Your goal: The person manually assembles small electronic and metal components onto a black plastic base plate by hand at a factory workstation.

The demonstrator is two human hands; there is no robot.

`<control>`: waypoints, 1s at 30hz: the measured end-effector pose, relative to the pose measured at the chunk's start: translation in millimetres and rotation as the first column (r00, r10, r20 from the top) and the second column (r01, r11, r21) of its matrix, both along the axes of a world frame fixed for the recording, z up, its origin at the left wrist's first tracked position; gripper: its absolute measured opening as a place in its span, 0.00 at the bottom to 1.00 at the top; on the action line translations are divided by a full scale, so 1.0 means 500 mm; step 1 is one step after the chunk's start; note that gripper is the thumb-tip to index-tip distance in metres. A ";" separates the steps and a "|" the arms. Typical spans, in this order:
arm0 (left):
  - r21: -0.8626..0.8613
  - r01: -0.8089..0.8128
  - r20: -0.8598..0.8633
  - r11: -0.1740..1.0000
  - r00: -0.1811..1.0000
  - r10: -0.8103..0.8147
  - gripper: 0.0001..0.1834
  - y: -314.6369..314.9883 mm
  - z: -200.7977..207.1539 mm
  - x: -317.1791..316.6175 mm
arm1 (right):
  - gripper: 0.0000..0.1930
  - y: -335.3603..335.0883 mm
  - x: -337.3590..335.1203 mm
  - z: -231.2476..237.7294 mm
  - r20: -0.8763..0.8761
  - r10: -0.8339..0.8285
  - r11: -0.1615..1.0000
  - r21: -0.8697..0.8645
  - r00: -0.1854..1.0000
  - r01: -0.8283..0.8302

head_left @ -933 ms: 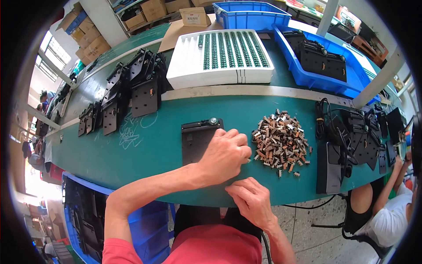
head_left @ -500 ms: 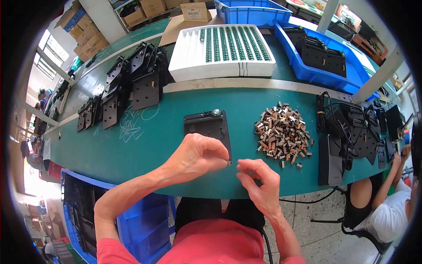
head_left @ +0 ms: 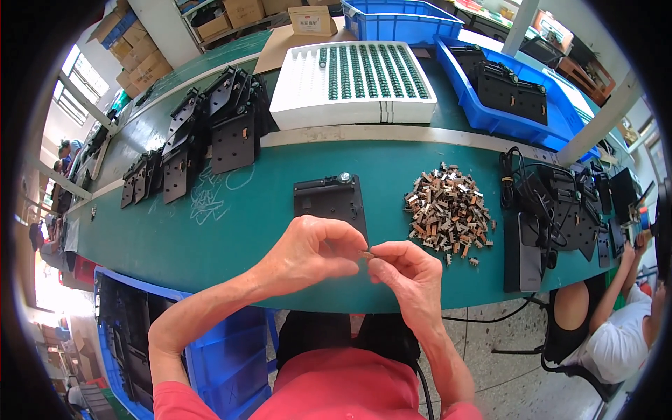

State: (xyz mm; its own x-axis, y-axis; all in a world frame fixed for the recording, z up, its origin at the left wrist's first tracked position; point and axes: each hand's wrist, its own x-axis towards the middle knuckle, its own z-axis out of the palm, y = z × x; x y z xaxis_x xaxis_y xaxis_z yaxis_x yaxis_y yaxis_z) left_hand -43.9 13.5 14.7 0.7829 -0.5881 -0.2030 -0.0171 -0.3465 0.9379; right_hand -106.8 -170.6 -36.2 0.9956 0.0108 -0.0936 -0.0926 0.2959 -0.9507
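Over the bench's near edge, my right hand (head_left: 409, 280) pinches a small slide switch (head_left: 367, 255) between thumb and fingertips. My left hand (head_left: 308, 248) is curved on the other side of it, thumb and forefinger apart, a fingertip at or touching the switch. Just beyond my left hand lies a flat black plate (head_left: 325, 198) with a round metal part at its top corner; my hand covers its lower part. To the right is a heap of similar small switches (head_left: 449, 210) with metal and brown parts.
A white foam tray (head_left: 353, 115) of green cylindrical parts stands at the back. Stacked black plates (head_left: 234, 143) lie left, more in a blue bin (head_left: 490, 120) at back right. A black adapter box (head_left: 523, 252) and cables sit right. Another person (head_left: 619, 336) works at far right.
My right hand has moved left and up to meet my left hand, and its fingers have closed on the small switch. The left fingers have parted from around it.
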 end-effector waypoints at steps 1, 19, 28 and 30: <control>0.000 -0.034 0.086 0.999 0.996 0.034 0.11 -0.002 -0.001 -0.006 | 0.08 0.000 0.003 -0.006 -0.016 0.009 0.998 0.061 1.000 -0.008; -0.174 -0.174 0.203 0.969 0.957 0.209 0.11 -0.009 -0.033 -0.016 | 0.07 0.047 0.007 -0.014 0.000 -0.064 0.966 0.250 0.998 0.062; -0.119 -0.179 0.284 0.977 0.936 0.206 0.11 0.017 -0.036 0.005 | 0.11 0.031 0.024 -0.017 0.235 -0.082 0.967 -0.215 0.968 0.134; -0.109 -0.197 0.328 0.974 0.918 0.223 0.11 0.023 -0.035 0.014 | 0.12 0.017 0.035 -0.029 0.439 -0.046 0.815 -0.503 0.897 0.288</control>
